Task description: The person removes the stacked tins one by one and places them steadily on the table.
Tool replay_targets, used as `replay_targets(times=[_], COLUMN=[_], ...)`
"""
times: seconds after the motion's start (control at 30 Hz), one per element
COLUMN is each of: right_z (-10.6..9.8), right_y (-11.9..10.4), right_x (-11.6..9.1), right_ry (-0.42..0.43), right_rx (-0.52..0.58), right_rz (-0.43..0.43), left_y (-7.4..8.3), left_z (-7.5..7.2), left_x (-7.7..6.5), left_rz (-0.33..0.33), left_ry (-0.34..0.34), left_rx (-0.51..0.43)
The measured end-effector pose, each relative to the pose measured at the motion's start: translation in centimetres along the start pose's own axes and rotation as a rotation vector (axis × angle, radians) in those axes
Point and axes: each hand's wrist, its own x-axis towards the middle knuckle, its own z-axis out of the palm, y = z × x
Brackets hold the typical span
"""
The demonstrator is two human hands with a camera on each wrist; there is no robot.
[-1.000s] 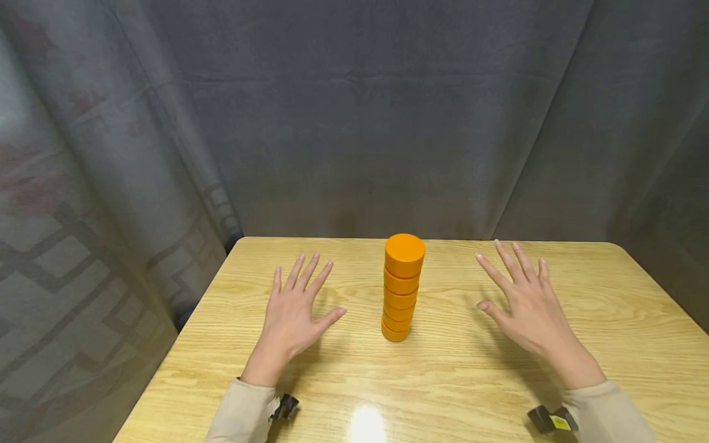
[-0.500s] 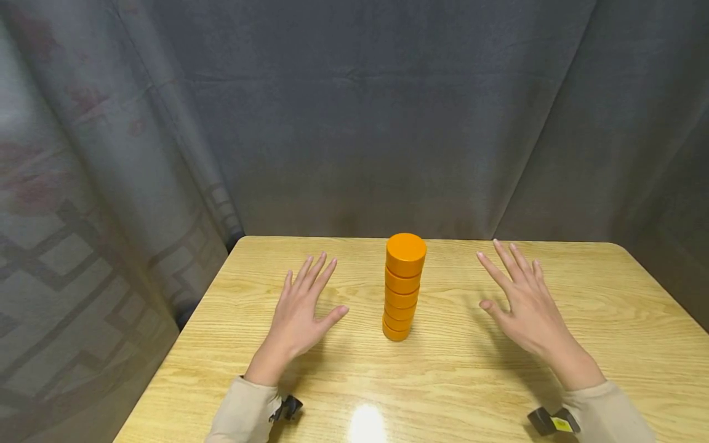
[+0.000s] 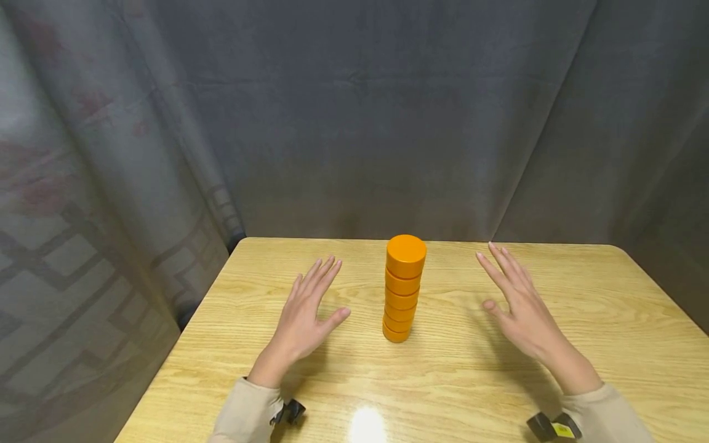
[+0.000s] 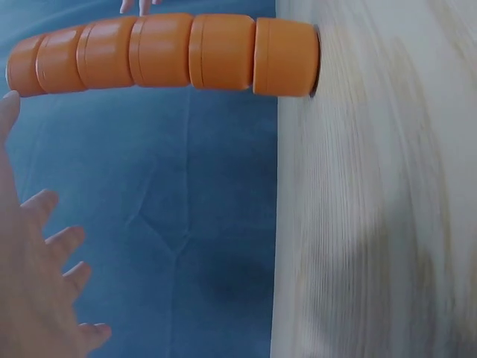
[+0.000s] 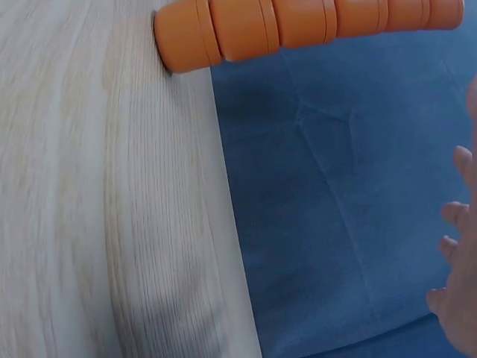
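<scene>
A tall upright stack of several orange cylindrical blocks (image 3: 401, 289) stands on the wooden table between my hands. To its left, my left hand (image 3: 301, 320) hovers with fingers stretched out and thumb pointing toward the stack. On the other side, my right hand (image 3: 523, 314) is held up in the same way, a bit farther from the blocks. Neither hand touches them or holds anything. The left wrist view shows the orange stack (image 4: 160, 52) sideways, with its bottom block on the table. The right wrist view also has the stack (image 5: 298, 26) along its top.
The light wooden table (image 3: 443, 381) has rounded far corners and a bright glare spot near its front. Dark grey curtains (image 3: 354, 123) hang behind it, and a patterned curtain (image 3: 83, 246) falls along the left. Small black devices (image 3: 288, 412) sit at both wrists.
Both hands have turned slightly inward, palms more toward the stack, with fingers closer together. The left hand has shifted a little to the right. The stack has stayed in place.
</scene>
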Motion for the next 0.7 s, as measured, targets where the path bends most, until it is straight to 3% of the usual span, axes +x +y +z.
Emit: replay_targets(times=[0.17, 0.7], right_z=[0.0, -0.1], right_y=[-0.5, -2.0], right_x=[0.1, 0.2], right_ry=[0.002, 0.009], right_rx=[0.058, 0.202], right_rz=[0.026, 0.042], left_y=[0.2, 0.8], left_z=[0.1, 0.6], left_x=[0.0, -0.1], left_rz=[-0.004, 0.020], left_ry=[-0.018, 0.002], left_rx=[-0.051, -0.089])
